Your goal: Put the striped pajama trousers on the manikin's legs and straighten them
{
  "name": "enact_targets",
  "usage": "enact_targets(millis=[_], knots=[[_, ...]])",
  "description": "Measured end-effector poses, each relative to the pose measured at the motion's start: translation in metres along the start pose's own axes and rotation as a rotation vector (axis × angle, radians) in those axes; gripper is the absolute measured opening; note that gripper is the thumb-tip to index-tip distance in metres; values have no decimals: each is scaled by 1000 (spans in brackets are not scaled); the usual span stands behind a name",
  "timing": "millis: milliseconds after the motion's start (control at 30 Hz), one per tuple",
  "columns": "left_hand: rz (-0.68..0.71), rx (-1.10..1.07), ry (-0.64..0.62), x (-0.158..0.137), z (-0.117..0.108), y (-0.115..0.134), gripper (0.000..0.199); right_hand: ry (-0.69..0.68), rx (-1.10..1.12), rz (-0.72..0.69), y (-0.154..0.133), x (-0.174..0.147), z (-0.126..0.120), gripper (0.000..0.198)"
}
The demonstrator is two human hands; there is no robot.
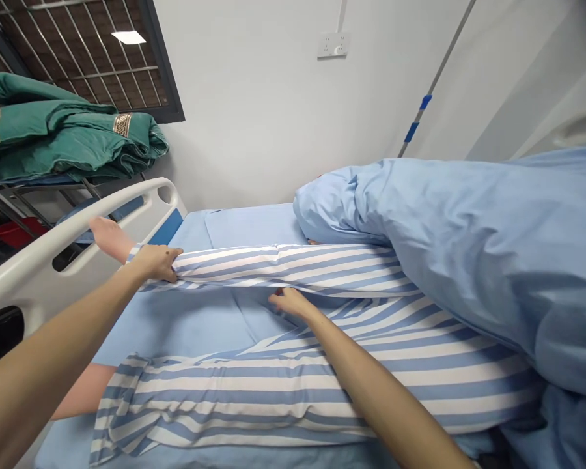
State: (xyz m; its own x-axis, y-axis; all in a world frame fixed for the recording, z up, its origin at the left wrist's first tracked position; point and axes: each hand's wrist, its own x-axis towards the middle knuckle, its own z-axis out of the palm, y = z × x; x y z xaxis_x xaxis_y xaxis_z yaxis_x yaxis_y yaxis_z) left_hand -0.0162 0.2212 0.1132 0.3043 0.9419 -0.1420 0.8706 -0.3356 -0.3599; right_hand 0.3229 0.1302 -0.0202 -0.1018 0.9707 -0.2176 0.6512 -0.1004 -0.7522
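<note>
Two legs in blue-and-white striped trousers lie over the bed; the far trouser leg (pixel 254 264) is raised above the sheet. My left hand (pixel 157 262) is closed round that leg near the ankle, above the bare far foot (pixel 111 238). At the knee's lower edge, my right hand (pixel 290 301) is curled against the striped cloth, its fingers partly hidden under the leg. The near trouser leg (pixel 234 397) rests flat on the bed, below my right forearm. A light blue quilt (pixel 469 241) covers the upper body.
A white bed end board (pixel 141 192) stands at the left, close to the foot. Behind it, folded green cloth (pixel 68 133) lies on a metal rack. A wall socket (pixel 333 45) and a grey pole with blue bands (pixel 411 132) are at the back.
</note>
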Motion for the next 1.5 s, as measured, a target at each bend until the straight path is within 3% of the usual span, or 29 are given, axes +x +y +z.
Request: enact_targets(millis=[67, 200, 333, 600, 800, 967, 1067, 1167, 1300, 1367, 1500], knots=[[-15, -18, -24, -5, 13, 9, 54, -32, -34, 19, 1, 0, 1, 24], [-58, -103, -70, -21, 65, 37, 51, -116, -84, 110, 8, 3, 4, 26], [-102, -77, 34, -27, 97, 52, 44, -204, -119, 163, 16, 6, 9, 22], [-44, -142, 47, -23, 103, 45, 39, -289, -224, 183, 27, 8, 12, 28], [-28, -224, 100, -28, 113, 46, 39, -186, -499, 1, 14, -6, 19, 40], [-52, -243, 149, -44, 113, 49, 49, -225, -517, -59, -8, -24, 22, 61], [-80, -282, 259, -67, 107, 58, 61, -226, -477, -90, -11, -42, 16, 61], [-28, -447, 347, -107, 98, 74, 58, -122, -407, -141, -9, -72, 11, 53], [115, -725, 122, -169, 98, 96, 54, 151, -356, -205, -14, -127, 4, 44], [146, -714, 31, -193, 103, 102, 62, 223, -378, -224, -19, -154, 0, 40], [124, -545, 88, -214, 113, 105, 65, 299, -450, -235, -23, -194, 0, 40]])
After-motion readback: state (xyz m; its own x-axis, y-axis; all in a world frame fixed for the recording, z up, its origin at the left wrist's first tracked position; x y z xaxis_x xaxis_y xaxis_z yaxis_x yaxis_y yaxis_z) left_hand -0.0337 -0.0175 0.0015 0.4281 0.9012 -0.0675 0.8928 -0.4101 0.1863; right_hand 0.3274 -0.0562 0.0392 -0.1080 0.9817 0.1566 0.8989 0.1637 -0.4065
